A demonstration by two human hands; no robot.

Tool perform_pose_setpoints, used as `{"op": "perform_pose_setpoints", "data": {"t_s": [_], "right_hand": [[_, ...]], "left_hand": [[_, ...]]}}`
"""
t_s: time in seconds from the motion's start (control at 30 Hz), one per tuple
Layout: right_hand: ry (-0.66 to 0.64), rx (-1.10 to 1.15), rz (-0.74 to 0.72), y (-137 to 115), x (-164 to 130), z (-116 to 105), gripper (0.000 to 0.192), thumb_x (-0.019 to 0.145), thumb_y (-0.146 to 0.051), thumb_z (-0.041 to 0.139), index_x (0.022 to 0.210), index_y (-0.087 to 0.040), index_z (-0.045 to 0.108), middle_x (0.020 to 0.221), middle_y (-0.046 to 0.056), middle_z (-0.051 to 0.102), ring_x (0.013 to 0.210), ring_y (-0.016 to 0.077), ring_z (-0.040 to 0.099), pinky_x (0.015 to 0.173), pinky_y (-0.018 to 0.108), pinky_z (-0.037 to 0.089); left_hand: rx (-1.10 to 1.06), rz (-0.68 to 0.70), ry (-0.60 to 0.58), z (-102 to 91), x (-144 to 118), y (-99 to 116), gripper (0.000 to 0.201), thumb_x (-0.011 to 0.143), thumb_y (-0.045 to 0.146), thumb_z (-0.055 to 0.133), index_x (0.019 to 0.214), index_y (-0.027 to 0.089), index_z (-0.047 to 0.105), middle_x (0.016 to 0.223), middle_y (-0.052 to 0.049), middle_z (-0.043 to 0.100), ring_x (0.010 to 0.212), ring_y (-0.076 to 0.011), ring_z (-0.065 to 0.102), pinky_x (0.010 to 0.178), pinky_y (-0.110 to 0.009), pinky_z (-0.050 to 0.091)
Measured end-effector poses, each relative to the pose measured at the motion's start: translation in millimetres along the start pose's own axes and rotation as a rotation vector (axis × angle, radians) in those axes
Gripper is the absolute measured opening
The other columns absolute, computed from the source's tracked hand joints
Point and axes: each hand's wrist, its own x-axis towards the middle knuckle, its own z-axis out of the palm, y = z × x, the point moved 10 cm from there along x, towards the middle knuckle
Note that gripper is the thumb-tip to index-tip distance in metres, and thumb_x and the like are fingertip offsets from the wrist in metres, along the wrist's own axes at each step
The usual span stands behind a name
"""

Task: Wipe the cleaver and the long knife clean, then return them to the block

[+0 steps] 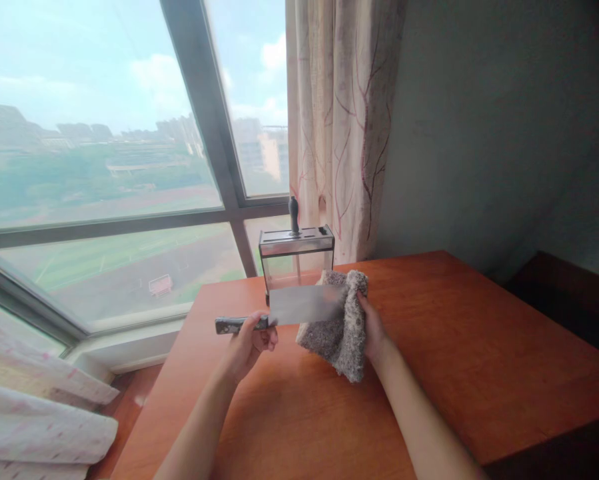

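We're gripping the cleaver (299, 305) handle w/ left hand (252, 341) fingers curled, right hand (374, 330) fingers pinching the grey cloth (340, 333) against its blade, near the worktop's (479, 347) far edge.

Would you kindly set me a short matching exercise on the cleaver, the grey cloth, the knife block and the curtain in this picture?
Things:
1. cleaver
2. grey cloth
3. knife block
4. curtain

States or places:
A. hangs beside the window
B. held by its handle in the left hand
C. stands at the table's far edge, one dark handle sticking up
D. held in the right hand against the blade

Pairs: 1-B, 2-D, 3-C, 4-A
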Motion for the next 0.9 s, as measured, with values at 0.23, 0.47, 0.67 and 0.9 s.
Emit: {"op": "perform_pose_setpoints", "data": {"t_s": [0.23, 0.47, 0.67, 0.9], "right_hand": [[0.038, 0.015, -0.011, -0.3, 1.0, -8.5, 0.040, 0.074, -0.053, 0.052, 0.090, -0.021, 0.071, 0.082, 0.007, 0.075, 0.090, 0.0304, 0.068, 0.079, 0.044, 0.053], [0.023, -0.006, -0.020, -2.3, -0.3, -7.1, 0.033, 0.070, -0.048, 0.056, 0.082, -0.022, 0.071, 0.078, 0.007, 0.075, 0.086, 0.0304, 0.068, 0.078, 0.044, 0.053], [-0.021, 0.052, 0.044, 2.0, -3.1, 0.3, 0.047, 0.073, -0.061, 0.055, 0.093, -0.022, 0.071, 0.083, 0.006, 0.075, 0.089, 0.0285, 0.068, 0.081, 0.043, 0.052], [0.002, 0.088, 0.121, 10.7, -3.4, -4.4, 0.043, 0.074, -0.054, 0.055, 0.094, -0.020, 0.071, 0.076, 0.007, 0.075, 0.085, 0.0276, 0.069, 0.080, 0.040, 0.054]], "left_hand": [[-0.036, -0.007, 0.013, 5.6, -2.3, 0.2, 0.026, 0.078, 0.043, 0.060, 0.077, 0.017, 0.063, 0.055, -0.004, 0.063, 0.047, -0.0138, 0.055, 0.049, -0.023, 0.040], [-0.043, 0.012, 0.030, -2.3, -0.7, 2.2, 0.027, 0.078, 0.044, 0.061, 0.076, 0.016, 0.063, 0.055, -0.004, 0.064, 0.045, -0.0129, 0.054, 0.049, -0.022, 0.040], [0.091, -0.009, -0.044, -4.6, -1.3, 2.5, 0.034, 0.081, 0.047, 0.058, 0.076, 0.014, 0.065, 0.059, -0.007, 0.066, 0.048, -0.0144, 0.056, 0.049, -0.023, 0.038], [0.074, -0.003, -0.034, -7.6, -0.5, 0.7, 0.035, 0.081, 0.049, 0.056, 0.079, 0.015, 0.064, 0.057, -0.006, 0.065, 0.048, -0.0146, 0.056, 0.048, -0.023, 0.037]]}}
